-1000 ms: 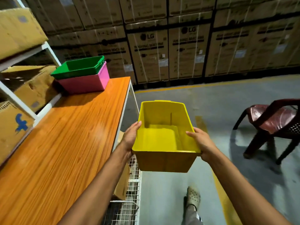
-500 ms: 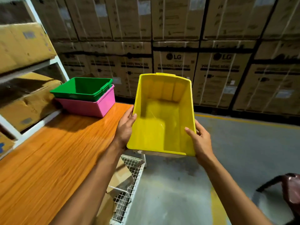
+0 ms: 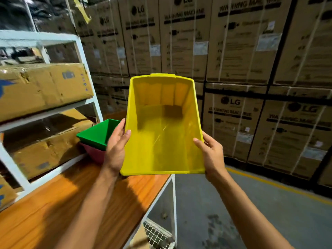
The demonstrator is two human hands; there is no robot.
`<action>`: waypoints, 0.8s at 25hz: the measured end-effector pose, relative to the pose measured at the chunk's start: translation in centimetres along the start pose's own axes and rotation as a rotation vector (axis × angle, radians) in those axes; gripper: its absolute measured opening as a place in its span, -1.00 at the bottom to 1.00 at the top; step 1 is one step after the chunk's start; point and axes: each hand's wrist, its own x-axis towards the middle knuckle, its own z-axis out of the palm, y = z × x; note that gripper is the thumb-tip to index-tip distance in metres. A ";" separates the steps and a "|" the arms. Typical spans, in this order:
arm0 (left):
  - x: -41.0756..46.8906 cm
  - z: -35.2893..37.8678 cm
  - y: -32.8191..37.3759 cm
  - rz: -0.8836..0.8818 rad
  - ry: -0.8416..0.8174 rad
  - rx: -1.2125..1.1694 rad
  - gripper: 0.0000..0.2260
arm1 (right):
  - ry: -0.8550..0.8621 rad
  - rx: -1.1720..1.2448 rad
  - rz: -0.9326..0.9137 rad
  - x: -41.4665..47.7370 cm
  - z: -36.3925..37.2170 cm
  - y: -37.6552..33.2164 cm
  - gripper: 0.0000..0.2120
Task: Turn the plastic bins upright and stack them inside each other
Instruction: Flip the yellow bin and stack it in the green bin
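Note:
A yellow plastic bin (image 3: 161, 133) is up in the air in front of me, its open side tipped toward me. My left hand (image 3: 116, 146) grips its left rim and my right hand (image 3: 210, 150) grips its right rim, thumbs inside. Behind my left hand, a green bin (image 3: 98, 133) sits nested inside a pink bin (image 3: 93, 153) at the far end of the orange wooden table (image 3: 59, 203). The yellow bin and my left hand hide part of both stacked bins.
A white metal shelf rack (image 3: 86, 72) with cardboard boxes (image 3: 43, 87) runs along the table's left side. Stacked washing-machine cartons (image 3: 242, 69) form a wall ahead. Grey floor with a yellow line (image 3: 269, 182) lies to the right; a wire basket (image 3: 158, 234) sits under the table.
I have raised the yellow bin and carried it forward and left, over the table's end near the green and pink stack. Both hands keep the same grip.

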 end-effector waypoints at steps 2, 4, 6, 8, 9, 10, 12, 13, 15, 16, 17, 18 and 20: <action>4.4 -1.2 0.2 0.056 0.018 0.026 -0.58 | -0.069 0.017 -0.011 5.5 2.7 0.3 -0.68; 7.6 -2.5 1.1 0.105 0.074 0.050 -0.49 | -0.134 0.040 -0.020 10.0 5.3 0.5 -0.70; 10.6 -4.1 1.9 0.143 0.149 0.069 -0.33 | -0.204 0.064 -0.032 14.5 8.5 1.1 -0.69; 13.1 -5.4 2.3 0.162 0.203 0.100 -0.38 | -0.258 0.079 -0.028 18.2 11.3 2.1 -0.69; 14.0 -6.0 2.3 0.177 0.240 0.117 -0.49 | -0.289 0.083 -0.022 19.7 12.7 2.5 -0.71; 14.8 -6.8 2.1 0.190 0.289 0.130 -0.56 | -0.317 0.090 -0.016 21.0 14.0 2.9 -0.72; 15.8 -8.1 1.6 0.201 0.372 0.166 -0.54 | -0.385 0.080 -0.009 23.3 16.4 4.1 -0.73; 16.1 -8.6 1.4 0.201 0.406 0.187 -0.49 | -0.418 0.073 -0.004 24.4 17.3 4.5 -0.74; 16.7 -9.5 0.6 0.188 0.482 0.218 -0.48 | -0.503 0.068 0.018 26.5 19.1 5.3 -0.75; 17.1 -9.6 0.1 0.176 0.528 0.219 -0.52 | -0.553 0.048 0.035 27.8 20.2 5.9 -0.75; 17.4 -9.5 -0.3 0.162 0.569 0.217 -0.58 | -0.601 0.016 0.052 29.1 21.1 6.5 -0.77; 17.7 -9.3 -1.0 0.143 0.605 0.216 -0.64 | -0.648 -0.020 0.070 30.3 21.9 7.2 -0.78; 18.5 -8.9 -2.5 0.075 0.688 0.231 -0.69 | -0.742 -0.103 0.102 32.6 23.1 8.8 -0.84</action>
